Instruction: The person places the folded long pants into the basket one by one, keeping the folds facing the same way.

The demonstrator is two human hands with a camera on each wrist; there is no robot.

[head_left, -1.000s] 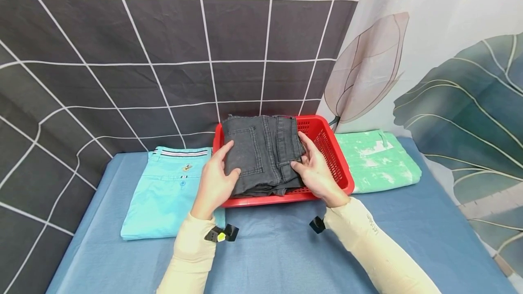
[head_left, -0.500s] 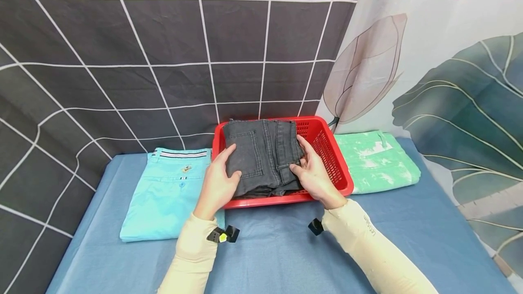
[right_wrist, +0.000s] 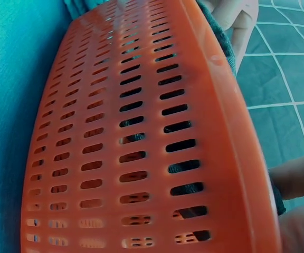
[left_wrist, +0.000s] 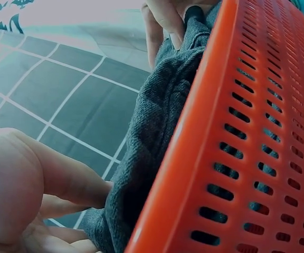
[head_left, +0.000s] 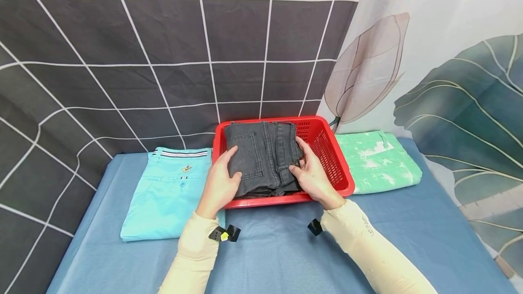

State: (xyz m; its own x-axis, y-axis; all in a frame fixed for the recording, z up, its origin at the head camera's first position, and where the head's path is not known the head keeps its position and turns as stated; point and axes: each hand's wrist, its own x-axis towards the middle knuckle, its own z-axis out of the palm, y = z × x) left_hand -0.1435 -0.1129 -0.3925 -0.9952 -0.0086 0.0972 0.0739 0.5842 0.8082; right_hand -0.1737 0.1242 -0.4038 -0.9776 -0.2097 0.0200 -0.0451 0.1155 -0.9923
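Folded black jeans [head_left: 261, 158], with a back pocket and waistband showing, lie in the left and middle part of a red plastic basket [head_left: 286, 200]. My left hand [head_left: 218, 185] grips their left edge, its thumb on top. At the waistband edge on the right, my right hand [head_left: 314, 173] holds the jeans between thumb and fingers. The left wrist view shows the jeans [left_wrist: 146, 126] bulging just above the basket's rim, with fingers of both hands at their ends. From the right wrist, the slotted basket wall [right_wrist: 104, 126] hides most of the jeans.
Folded light-blue trousers [head_left: 167, 198] lie left of the basket, partly behind my left wrist. Right of it are folded green-and-white trousers [head_left: 380, 162]. A blue sheet [head_left: 269, 253] covers the surface, and a dark grid-patterned curtain [head_left: 171, 35] hangs behind.
The jeans have sunk a little lower into the basket, their back edge dropping below its far rim. Both hands have come down slightly with them, keeping hold.
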